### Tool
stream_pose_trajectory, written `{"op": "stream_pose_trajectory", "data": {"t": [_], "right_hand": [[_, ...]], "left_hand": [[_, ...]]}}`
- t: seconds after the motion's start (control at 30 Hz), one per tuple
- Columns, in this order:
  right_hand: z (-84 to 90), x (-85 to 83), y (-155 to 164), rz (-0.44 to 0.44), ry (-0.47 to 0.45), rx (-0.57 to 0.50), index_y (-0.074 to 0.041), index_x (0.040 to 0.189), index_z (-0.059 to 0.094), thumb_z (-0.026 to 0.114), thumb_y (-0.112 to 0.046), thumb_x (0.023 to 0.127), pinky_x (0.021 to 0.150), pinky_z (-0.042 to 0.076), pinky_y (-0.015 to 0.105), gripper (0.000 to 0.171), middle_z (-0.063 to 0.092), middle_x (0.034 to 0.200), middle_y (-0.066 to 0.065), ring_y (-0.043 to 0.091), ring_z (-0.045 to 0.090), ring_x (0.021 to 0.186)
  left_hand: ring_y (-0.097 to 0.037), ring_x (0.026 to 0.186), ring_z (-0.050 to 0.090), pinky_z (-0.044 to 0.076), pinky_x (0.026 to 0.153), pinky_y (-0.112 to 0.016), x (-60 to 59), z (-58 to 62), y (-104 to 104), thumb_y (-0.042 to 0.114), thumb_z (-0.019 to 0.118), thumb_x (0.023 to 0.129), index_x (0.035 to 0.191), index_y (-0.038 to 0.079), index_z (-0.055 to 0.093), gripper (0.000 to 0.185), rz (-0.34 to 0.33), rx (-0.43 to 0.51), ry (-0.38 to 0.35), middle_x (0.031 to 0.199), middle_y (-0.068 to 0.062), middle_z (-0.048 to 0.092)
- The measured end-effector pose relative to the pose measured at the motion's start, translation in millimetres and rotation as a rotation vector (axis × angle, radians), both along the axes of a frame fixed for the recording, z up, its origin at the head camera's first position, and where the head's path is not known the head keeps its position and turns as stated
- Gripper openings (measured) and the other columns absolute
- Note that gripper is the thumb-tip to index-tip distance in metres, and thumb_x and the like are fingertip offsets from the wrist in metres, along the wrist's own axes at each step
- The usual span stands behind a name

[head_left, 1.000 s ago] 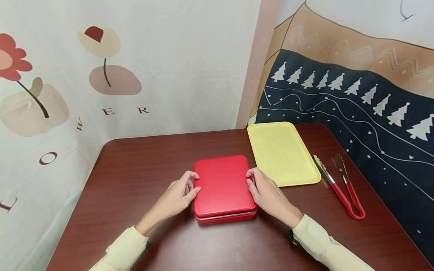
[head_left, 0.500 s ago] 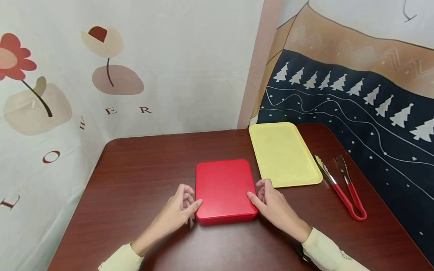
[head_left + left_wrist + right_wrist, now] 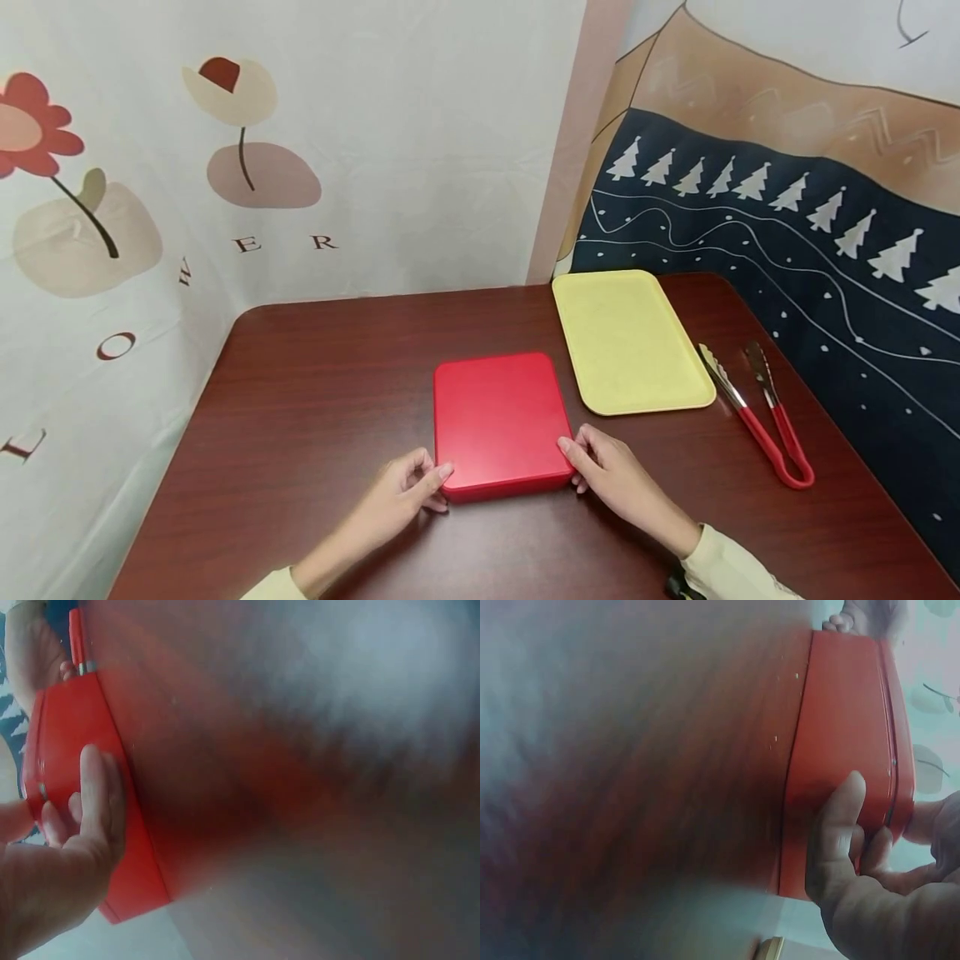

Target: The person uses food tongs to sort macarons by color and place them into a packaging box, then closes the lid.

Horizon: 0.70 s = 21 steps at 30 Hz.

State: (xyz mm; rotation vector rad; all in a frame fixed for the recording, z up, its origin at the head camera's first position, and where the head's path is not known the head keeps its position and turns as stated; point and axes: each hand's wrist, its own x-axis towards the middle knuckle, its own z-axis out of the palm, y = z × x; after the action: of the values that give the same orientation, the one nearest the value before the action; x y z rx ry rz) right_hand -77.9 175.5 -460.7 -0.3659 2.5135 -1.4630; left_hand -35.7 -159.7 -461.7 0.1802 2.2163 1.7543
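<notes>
head view: red box lies flat, lid on, on the dark wood worktop. left hand at the box's near left corner, thumb on the lid edge, fingers curled against the side, a grip grasping the box. right hand at the near right corner, thumb on the lid edge, fingers curled at the side, also grasping. beyond the right hand, a yellow tray, close to the box, not touching. red-handled tongs to the right of the right hand, apart from it.

left wrist view: blurred. left hand, fingers curled on the side wall of the red box.

right wrist view: blurred. right hand, fingers hooked at the lid seam of the red box; the other hand's fingertips show at the far corner.
</notes>
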Motion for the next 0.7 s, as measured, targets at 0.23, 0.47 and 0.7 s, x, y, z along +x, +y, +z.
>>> {"op": "stream_pose_trajectory", "data": {"t": [0.23, 0.47, 0.7], "right_hand": [[-2.3, 2.9, -2.5, -0.02, 0.026, 0.026, -0.013, 0.084, 0.053, 0.063, -0.027, 0.113, 0.059, 0.056, 0.028, 0.034, 0.06, 0.068, -0.002, 0.015, 0.064, 0.058], [5.9, -23.2, 3.8, 0.048, -0.039, 0.034, -0.011, 0.085, 0.058, 0.062, -0.03, 0.114, 0.058, 0.059, 0.033, 0.035, 0.063, 0.072, 0.002, 0.02, 0.065, 0.061], [5.0, -63.1, -4.9, 0.024, -0.032, 0.003, -0.01, 0.083, 0.056, 0.059, -0.029, 0.115, 0.051, 0.055, 0.033, 0.037, 0.059, 0.069, 0.005, 0.019, 0.058, 0.056]], "left_hand": [[-0.03, 0.08, 0.08, 0.056, 0.057, -0.027, 0.5, -0.4, 0.3, 0.021, 0.067, 0.111, 0.093, 0.001, 0.058, 0.029, 0.001, 0.021, -0.026, 0.088, -0.014, 0.075], [-0.028, 0.069, 0.071, 0.063, 0.062, -0.035, -26.8, 4.9, -9.9, 0.019, 0.065, 0.111, 0.093, 0.0, 0.061, 0.027, -0.056, -0.019, -0.014, 0.08, -0.011, 0.071], [-0.032, 0.067, 0.07, 0.063, 0.06, -0.039, -64.6, 5.3, -11.5, 0.018, 0.064, 0.112, 0.092, -0.002, 0.059, 0.029, 0.003, -0.02, 0.03, 0.075, -0.01, 0.068]]}}
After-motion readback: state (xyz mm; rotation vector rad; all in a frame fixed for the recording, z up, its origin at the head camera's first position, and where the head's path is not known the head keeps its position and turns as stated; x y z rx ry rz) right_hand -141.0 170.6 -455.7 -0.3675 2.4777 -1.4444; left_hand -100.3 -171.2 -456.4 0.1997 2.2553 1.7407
